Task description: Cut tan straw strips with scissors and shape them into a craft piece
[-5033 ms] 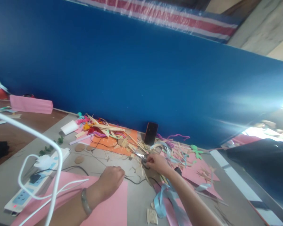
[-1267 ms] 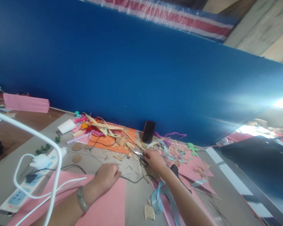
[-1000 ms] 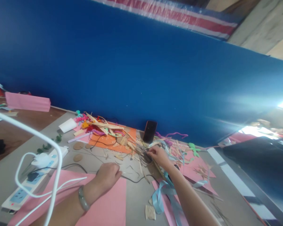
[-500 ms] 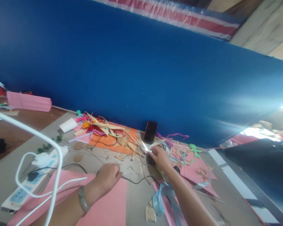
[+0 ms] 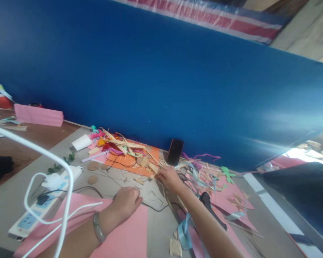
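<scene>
My left hand (image 5: 127, 203) is closed in a loose fist beside the top edge of a large pink sheet (image 5: 123, 233). What its curled fingers hold, if anything, is hidden. A bangle circles that wrist. Farther forward, my right hand (image 5: 170, 178) reaches into the scraps, fingertips drawn together by pale wood pieces (image 5: 153, 167). Whatever lies between those fingers is too small to make out. Just beyond that hand a dark phone (image 5: 175, 152) leans against the blue panel. A black glue gun (image 5: 208, 206) lies partly behind the right forearm.
A white power strip (image 5: 47, 204) with cables is at left; a thick white cable (image 5: 67, 200) arches in front. Colourful pipe cleaners and wood strips (image 5: 126, 144) cover an orange sheet (image 5: 118, 163). Light-blue ribbon (image 5: 185, 231) lies near the right forearm. The blue panel (image 5: 150, 79) stands behind.
My right hand has moved left and lower to the wood scraps; the shiny blades it held no longer show. The glue gun is more visible. My left hand stays put; the view shifts slightly.
</scene>
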`<state>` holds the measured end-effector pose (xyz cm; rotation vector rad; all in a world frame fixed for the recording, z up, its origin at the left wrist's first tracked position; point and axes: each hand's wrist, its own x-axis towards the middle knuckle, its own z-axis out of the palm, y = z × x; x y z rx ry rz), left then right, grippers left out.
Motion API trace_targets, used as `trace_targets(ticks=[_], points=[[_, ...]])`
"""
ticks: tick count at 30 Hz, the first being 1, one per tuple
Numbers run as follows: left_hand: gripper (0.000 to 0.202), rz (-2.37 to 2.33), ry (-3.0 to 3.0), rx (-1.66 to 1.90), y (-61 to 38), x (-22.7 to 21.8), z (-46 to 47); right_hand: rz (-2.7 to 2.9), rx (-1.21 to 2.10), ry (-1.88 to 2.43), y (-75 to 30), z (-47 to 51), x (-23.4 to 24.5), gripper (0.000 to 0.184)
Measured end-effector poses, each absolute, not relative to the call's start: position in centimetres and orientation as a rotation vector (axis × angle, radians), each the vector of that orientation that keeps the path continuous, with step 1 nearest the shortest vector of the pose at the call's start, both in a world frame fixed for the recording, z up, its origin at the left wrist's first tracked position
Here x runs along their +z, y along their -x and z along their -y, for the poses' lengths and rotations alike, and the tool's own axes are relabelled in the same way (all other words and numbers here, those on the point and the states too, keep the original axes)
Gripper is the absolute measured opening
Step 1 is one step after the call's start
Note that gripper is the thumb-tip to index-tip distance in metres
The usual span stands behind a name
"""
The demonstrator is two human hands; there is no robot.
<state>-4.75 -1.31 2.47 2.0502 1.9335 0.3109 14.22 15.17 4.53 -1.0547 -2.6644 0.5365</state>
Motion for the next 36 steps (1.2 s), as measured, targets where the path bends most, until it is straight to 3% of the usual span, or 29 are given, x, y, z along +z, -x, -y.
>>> trace_targets(ticks=[12,20,28,36], points=[[0.032,-1.908,-2.030,0.335,4.8,3.0,1.4,2.222,1.237,1.185,-14.8,-14.2,4.6,0.027],[0.029,-1.908,-2.041,0.331,4.8,2.7,1.3,2.106,1.457,1.134,-14.4,-12.7,3.9,0.043],[0.028,-1.918,-1.991,0.341,4.8,2.8,1.4,2.344,1.271,1.075,-13.3,-10.7,3.8,0.013],[0.029,-1.933,-2.056,0.341,4.9,2.2,1.4,2.491,0.724,1.195,-12.9,-15.0,5.0,0.012]])
